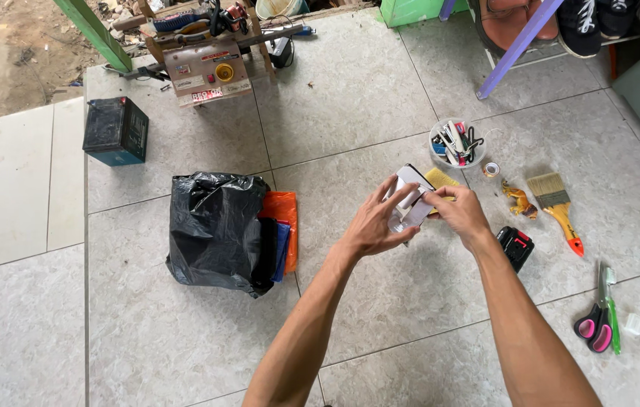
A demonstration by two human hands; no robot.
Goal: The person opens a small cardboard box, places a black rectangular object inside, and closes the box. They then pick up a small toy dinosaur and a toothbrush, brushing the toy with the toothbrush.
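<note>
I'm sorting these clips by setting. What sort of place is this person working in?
Probably a home porch or yard-side work spot, used as an informal workshop. The tiled floor ends at bare dirt, a wooden tool stand sits at the edge, and a paintbrush and scissors lie loose.

Far left on the tiled floor (350,98) you have a dark, box-shaped battery with a teal base (115,130). Far and a little right of it, the wooden machine stand (207,71) carries small rectangular labels, white and red, and a round yellow one. Near the middle left lies a crumpled black plastic bag (214,226), touching folded orange and blue plastic sheets (282,226) on its right.
</note>
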